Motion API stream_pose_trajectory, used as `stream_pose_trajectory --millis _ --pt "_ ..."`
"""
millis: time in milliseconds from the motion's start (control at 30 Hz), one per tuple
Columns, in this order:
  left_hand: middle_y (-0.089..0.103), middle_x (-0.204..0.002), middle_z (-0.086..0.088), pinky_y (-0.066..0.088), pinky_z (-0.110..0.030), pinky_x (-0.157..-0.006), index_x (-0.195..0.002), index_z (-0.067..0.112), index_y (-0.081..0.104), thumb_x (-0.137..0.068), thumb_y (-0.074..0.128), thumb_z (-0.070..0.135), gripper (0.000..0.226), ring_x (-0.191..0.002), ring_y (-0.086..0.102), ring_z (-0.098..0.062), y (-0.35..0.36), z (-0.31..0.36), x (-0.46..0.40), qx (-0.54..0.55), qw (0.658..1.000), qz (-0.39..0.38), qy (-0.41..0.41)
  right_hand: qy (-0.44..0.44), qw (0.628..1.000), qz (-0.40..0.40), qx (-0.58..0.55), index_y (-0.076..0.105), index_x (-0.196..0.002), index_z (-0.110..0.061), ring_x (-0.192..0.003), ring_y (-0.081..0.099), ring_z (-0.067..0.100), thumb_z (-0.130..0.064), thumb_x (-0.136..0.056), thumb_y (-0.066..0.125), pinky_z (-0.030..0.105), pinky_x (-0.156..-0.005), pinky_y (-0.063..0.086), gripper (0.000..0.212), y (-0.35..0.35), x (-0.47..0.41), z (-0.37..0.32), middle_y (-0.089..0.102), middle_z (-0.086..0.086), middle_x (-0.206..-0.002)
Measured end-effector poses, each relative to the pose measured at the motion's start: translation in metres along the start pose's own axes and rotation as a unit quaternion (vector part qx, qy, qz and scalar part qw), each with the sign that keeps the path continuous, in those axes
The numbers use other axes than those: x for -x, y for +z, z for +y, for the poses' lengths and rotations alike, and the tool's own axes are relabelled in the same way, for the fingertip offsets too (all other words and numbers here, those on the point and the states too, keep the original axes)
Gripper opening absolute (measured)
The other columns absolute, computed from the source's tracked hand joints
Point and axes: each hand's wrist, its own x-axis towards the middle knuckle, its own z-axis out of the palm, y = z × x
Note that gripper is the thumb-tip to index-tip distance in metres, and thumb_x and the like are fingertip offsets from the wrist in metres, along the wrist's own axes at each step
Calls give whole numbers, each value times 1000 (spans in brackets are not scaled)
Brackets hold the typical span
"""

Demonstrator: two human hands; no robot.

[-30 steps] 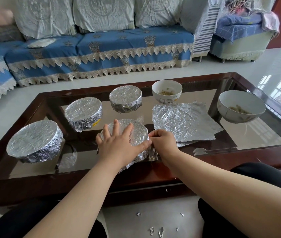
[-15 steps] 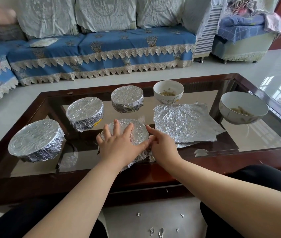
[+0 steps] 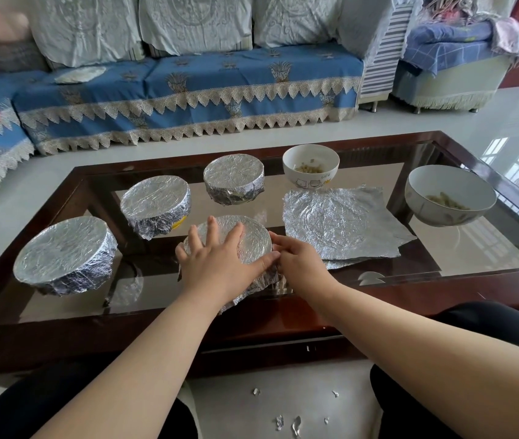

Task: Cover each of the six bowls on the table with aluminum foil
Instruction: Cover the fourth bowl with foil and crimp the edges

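I count six bowls: four foil-wrapped, two bare. Nearest wrapped bowl (image 3: pixel 251 239) sits by the table's front edge (image 3: pixel 283 315); my left hand (image 3: pixel 220 264) lies flat on its top, fingers spread, while my right hand (image 3: pixel 299 264) presses fingers together into the foil at its right side. Other wrapped bowls (image 3: pixel 64 255) (image 3: pixel 155 205) (image 3: pixel 234 179) sit left and behind. Uncovered bowls (image 3: pixel 310 167) (image 3: pixel 450 194) flank loose foil sheets (image 3: pixel 343 223). Open glass front right.

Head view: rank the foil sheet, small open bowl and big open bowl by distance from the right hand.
From the right hand:
1. foil sheet, flat on the glass just right of it.
2. small open bowl, at the far side.
3. big open bowl, far right.
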Motion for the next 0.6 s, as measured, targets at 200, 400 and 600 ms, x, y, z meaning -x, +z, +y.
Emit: stream_pose_trajectory --millis 200,400,600 --pt "-8 -167 -7 6 -61 -118 -156 44 6 -75 -2 86 92 -151 -8 -40 -10 3 4 16 999 -42 -11 -71 997 3 41 56 -107 20 -72 56 35 -19 -101 43 35 -71 47 42 -8 5 -11 56 32 -86" --pt "13 -165 -6 32 -50 -107 -157 42 3 -75 -4 84 93 -142 25 -41 -19 -7 12 -77 997 -8 6 -93 981 -1 171 45 -143 -15 -98 54 10 -34 -98 51 24 -90 45 49 -4 -3 -1 45 0 -118" --pt "-22 -164 -2 -6 -61 -118 -156 40 -10 -68 -7 89 101 -149 -21 -38 -7 -17 5 -95 991 2 91 -108 976 26 185 53 -129 -14 -98 58 15 -30 -96 53 36 -94 47 37 -3 -3 -1 55 2 -115"
